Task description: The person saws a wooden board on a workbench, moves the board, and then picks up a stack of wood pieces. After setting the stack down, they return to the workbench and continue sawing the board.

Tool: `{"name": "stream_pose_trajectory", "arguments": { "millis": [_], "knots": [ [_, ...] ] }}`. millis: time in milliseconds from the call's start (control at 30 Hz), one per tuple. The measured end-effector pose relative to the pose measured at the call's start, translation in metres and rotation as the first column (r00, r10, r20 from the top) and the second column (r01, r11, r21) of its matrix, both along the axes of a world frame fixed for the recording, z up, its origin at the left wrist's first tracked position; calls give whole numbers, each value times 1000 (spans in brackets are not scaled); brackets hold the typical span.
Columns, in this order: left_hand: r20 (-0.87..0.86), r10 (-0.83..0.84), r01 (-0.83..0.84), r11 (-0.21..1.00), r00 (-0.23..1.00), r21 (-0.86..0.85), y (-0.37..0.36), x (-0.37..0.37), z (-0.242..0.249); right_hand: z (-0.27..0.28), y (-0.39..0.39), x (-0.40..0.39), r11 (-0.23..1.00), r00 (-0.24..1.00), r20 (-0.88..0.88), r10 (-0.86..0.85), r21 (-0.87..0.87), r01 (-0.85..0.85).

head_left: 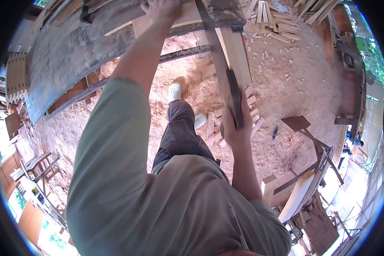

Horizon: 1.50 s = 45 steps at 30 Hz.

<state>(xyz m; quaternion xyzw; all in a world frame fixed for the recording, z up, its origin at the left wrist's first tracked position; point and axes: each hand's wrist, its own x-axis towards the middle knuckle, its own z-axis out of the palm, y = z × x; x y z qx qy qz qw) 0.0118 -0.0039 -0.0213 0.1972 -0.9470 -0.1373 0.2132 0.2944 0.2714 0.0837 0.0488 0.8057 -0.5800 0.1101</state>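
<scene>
My right hand (237, 130) is wrapped around the dark handle of a hand saw (215, 45). The saw's long, slightly blurred blade points away from me, up to the top edge of the view, beside a pale wooden board (187, 16). On that board, at the bench's near edge, rests my left hand (162, 10), its fingers spread and partly cut off by the frame. Whether the teeth are in the wood cannot be made out. Another pale plank (239, 55) shows just right of the blade, below the bench edge.
The worn workbench (72, 55) stretches to the left. Offcuts (254, 113) lie by my feet, and more wood strips (275, 19) are piled at the upper right. Sawdust covers the floor (303, 85). A metal-and-wood stand (315, 153) is at the right.
</scene>
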Motion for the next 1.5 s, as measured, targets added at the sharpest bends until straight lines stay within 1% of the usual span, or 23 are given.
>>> {"name": "stream_pose_trajectory", "arguments": {
  "millis": [67,133,167,233,333,400,500,567,633,700,767,867,933,1000,1033,1100,1167,1233,1267,1300,1367,1433,1500],
  "knots": [
    [39,26,-26,1000,999,15,4,-2,-1,8,19,37,1000,1000,16,-2,13,2],
    [65,64,-65,998,996,16,1,-6,4,17,17,39,999,994,-99,42,21,-40],
    [68,58,-58,998,996,1,2,-2,6,7,12,21,992,949,-298,104,98,-78],
    [72,46,-45,999,996,-13,4,1,8,5,-18,-37,1000,999,52,-9,4,8],
    [116,30,-35,998,993,45,2,0,13,2,-51,-99,1000,996,-92,21,3,-21],
    [24,35,-36,998,999,53,3,2,9,0,-51,-100,998,992,-120,44,-40,-49],
    [-9,-16,16,999,1000,-33,0,1,-2,-14,-11,-22,1000,996,-86,13,4,-12],
    [40,6,-6,1000,999,5,0,-2,1,0,17,32,1000,1000,-26,9,17,-8],
    [83,33,-36,999,996,31,-5,-5,3,4,16,36,1000,1000,9,5,-1,-5],
    [79,43,-45,999,996,28,-2,-2,1,-10,9,9,995,958,-275,80,78,-61],
    [77,33,-34,999,997,11,-4,-2,-6,-4,-29,-59,1000,999,-26,18,17,-18],
    [19,37,-37,999,999,0,-6,-8,-10,-9,-50,-105,998,995,-94,36,-57,-41],
    [-8,43,-43,999,999,17,-9,-4,-15,-13,-42,-90,994,993,-111,52,-86,-61],
    [195,-27,11,996,980,85,-16,-7,-11,-10,-21,-37,999,995,-98,9,-30,-12],
    [195,-32,16,996,980,86,-12,-5,-5,-15,-2,-3,1000,998,-66,10,-29,-12],
    [239,-3,2,1000,971,7,-1,3,11,-3,27,50,1000,1000,30,-2,-7,2],
    [253,13,-13,1000,967,-1,0,0,13,-2,27,50,1000,996,89,-11,7,11],
    [278,23,-23,1000,960,-1,3,6,16,-23,16,8,998,985,-165,58,15,-56],
    [274,0,-6,1000,962,22,5,10,27,-11,-9,-37,998,998,-38,42,-46,-43],
    [269,-24,11,999,963,47,9,14,32,-12,-33,-78,991,994,-94,58,-115,-69],
    [229,-24,16,999,973,35,5,9,27,-12,-61,-120,996,980,-195,48,-67,-62],
    [201,-24,18,999,979,32,1,7,13,-16,-55,-108,997,977,-209,46,-58,-60],
    [79,-12,16,999,997,-46,-2,2,-1,-22,-40,-76,998,984,-172,36,-53,-45]
  ]
}}
